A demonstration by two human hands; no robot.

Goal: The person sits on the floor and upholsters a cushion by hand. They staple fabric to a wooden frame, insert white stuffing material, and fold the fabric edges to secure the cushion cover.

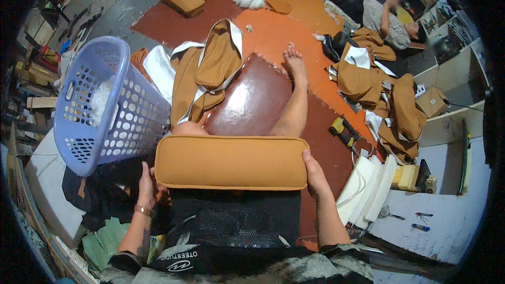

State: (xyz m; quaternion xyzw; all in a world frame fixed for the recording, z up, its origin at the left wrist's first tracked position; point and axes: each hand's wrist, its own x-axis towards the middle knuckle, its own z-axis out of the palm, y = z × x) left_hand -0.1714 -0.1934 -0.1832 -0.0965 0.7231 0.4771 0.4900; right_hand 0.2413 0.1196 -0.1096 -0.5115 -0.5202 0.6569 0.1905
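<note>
A long tan cushion (231, 163) with piped edges and rounded corners lies level across my lap. At its right end, my right hand (314, 174) grips it, the thumb on the near face and the other fingers mostly hidden. My left hand (148, 186) is at the opposite end, its thumb raised beside the edge and its fingers against the cushion's side, partly hidden behind it. Beyond the cushion, tan covers with white lining (213, 68) lie on the floor near my legs.
A purple perforated basket (123, 55) with white stuffing (100, 100) stands at left. Tan cushions (182, 1) lie far off. More tan covers (363, 81), a yellow-black power drill (344, 131) and white foam strips (363, 189) are at right. Another person (386, 18) is at the far right.
</note>
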